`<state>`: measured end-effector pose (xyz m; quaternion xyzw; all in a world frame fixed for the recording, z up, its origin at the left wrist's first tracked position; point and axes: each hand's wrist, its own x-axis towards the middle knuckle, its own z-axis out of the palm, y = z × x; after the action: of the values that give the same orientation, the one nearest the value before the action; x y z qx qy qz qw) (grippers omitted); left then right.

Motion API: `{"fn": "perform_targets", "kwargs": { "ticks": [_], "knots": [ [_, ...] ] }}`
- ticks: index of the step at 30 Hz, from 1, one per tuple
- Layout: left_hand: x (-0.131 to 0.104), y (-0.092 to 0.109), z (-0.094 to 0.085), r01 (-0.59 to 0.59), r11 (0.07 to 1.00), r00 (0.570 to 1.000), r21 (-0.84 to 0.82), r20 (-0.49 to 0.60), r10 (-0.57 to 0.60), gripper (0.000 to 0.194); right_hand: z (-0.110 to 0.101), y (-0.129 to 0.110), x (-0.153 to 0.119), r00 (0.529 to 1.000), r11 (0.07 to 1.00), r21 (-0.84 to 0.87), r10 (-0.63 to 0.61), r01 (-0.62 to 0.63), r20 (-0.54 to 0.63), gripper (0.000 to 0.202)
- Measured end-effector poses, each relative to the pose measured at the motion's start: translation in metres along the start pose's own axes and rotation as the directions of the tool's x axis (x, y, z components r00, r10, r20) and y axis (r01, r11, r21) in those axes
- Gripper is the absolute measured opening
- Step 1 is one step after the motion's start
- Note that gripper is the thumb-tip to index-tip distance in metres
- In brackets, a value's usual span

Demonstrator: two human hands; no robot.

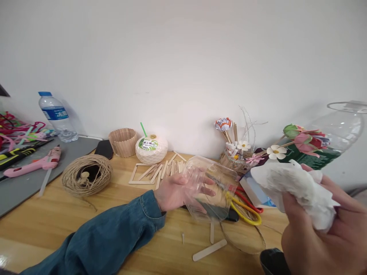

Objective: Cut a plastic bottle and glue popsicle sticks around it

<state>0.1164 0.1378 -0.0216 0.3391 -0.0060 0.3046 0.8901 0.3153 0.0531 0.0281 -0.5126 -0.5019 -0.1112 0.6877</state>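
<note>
My left hand (172,193) holds a clear plastic box (213,181) tilted above the table, with its thumb on the near side and the fingers showing through the plastic. Crumpled in my closed right hand (323,236) is a white tissue (298,189), raised at the right of the view. Behind and below the box lie yellow-handled scissors (246,217) and a red handle (252,200), partly seen through the plastic. Two loose craft sticks (209,250) rest on the table near the box.
A twine roll (87,175), pink glue gun (37,164) and water bottle (57,116) stand at left. Along the wall are a craft-stick cup (123,142), a wrapped coconut (151,149), a pile of craft sticks (160,170) and paper flowers (276,152). A large clear bottle (338,130) leans at right.
</note>
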Motion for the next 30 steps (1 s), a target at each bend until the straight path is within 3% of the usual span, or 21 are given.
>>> {"fn": "perform_targets", "kwargs": {
  "ticks": [2,3,5,10,12,14,17,20,24,27,30],
  "knots": [
    [0.000,-0.001,0.000,-0.007,1.000,1.000,0.017,-0.028,0.007,0.054,-0.002,0.005,-0.004,0.951,0.953,-0.062,-0.288,0.296,0.116,0.051],
    [0.000,-0.002,0.001,-0.008,0.999,0.999,0.032,-0.045,0.009,0.054,-0.004,0.007,-0.005,0.894,0.906,-0.068,-0.398,0.418,0.205,0.057],
    [0.000,-0.003,0.002,-0.017,0.997,0.996,0.076,-0.086,0.024,0.054,-0.005,0.010,-0.008,0.740,0.806,-0.030,-0.527,0.591,0.419,0.065],
    [-0.001,-0.004,0.009,0.009,0.966,0.980,0.260,-0.193,0.043,0.071,0.010,0.016,-0.009,0.366,0.656,0.151,-0.580,0.739,0.728,0.045],
    [0.000,-0.005,0.011,0.053,0.936,0.975,0.348,-0.221,0.027,0.074,0.022,0.020,-0.009,0.282,0.621,0.131,-0.520,0.773,0.806,0.039],
    [0.001,-0.007,0.013,0.100,0.913,0.962,0.396,-0.271,0.012,0.073,0.033,0.023,-0.011,0.249,0.601,0.083,-0.448,0.795,0.859,0.038],
    [0.001,-0.006,0.013,0.143,0.908,0.937,0.393,-0.348,0.003,0.069,0.039,0.030,-0.015,0.242,0.598,0.057,-0.408,0.799,0.880,0.038],
    [0.000,0.004,0.009,0.088,0.915,0.927,0.394,-0.368,0.069,0.062,0.032,0.045,-0.014,0.312,0.624,0.010,-0.404,0.781,0.860,0.040],
    [-0.003,0.030,0.003,-0.099,0.914,0.856,0.393,-0.434,0.280,0.051,0.014,0.074,-0.002,0.453,0.615,-0.179,-0.324,0.768,0.830,0.039],
    [-0.004,0.038,0.000,-0.135,0.937,0.902,0.321,-0.353,0.251,0.062,0.008,0.081,0.005,0.621,0.648,-0.341,-0.265,0.681,0.737,0.041],
    [-0.003,0.033,0.001,-0.110,0.959,0.937,0.260,-0.296,0.187,0.070,0.014,0.072,0.006,0.769,0.774,-0.374,-0.216,0.510,0.601,0.040]
  ]
}}
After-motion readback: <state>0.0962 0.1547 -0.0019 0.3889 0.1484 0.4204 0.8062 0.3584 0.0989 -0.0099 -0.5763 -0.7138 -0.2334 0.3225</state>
